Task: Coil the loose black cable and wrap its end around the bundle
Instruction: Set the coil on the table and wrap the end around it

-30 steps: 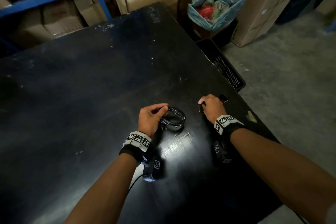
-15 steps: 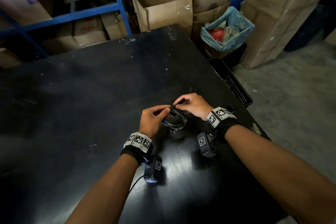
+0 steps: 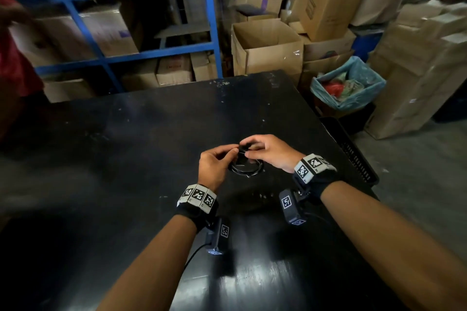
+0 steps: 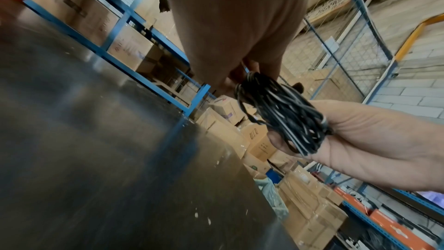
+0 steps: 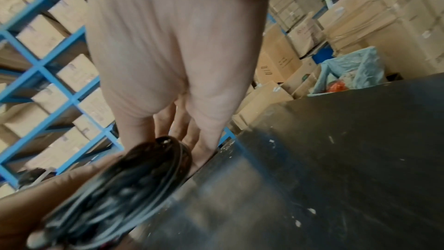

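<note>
The right hand (image 5: 173, 48) filled the upper middle, its fingers (image 5: 134, 130) reaching down onto the top of the black cable coil (image 5: 125, 183), which was blurred. The left hand (image 5: 36, 206) gripped the coil from the lower left. To the right lay the dark table (image 5: 336, 159), speckled with pale flecks. Behind stood blue shelving (image 5: 40, 67) stacked with cardboard boxes (image 5: 77, 73), and a blue-lined bin (image 5: 355, 69).

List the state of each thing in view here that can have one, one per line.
black cable: coiled into a bundle, held above the black table.
left hand: pinches the coil's near-left side.
right hand: fingers curled at the coil's far side.
open cardboard box: flaps open.
blue-lined bin: open, holds rubbish.
</note>
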